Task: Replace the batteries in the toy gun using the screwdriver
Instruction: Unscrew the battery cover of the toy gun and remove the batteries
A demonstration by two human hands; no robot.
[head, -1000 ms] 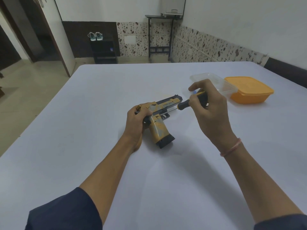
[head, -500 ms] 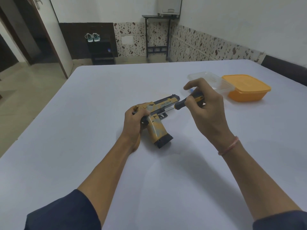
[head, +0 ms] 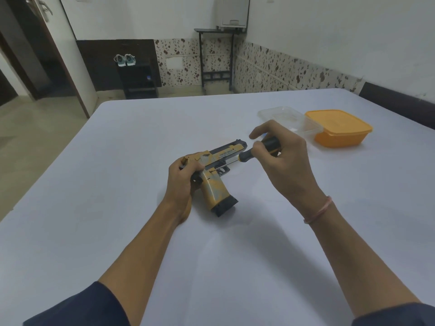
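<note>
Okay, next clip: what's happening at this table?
A person is working on a yellow toy gun lying on the white table. The left hand steadies its rear end, while the right hand holds a black-handled screwdriver with its tip at the gun's side, above the handle. A clear container and an orange container sit behind.

A single line of small dark print runs along the yellow slide of the toy gun (head: 213, 168), beside a dark winged emblem. The letters are too small and blurred to make out. Nothing else carries readable writing.
</note>
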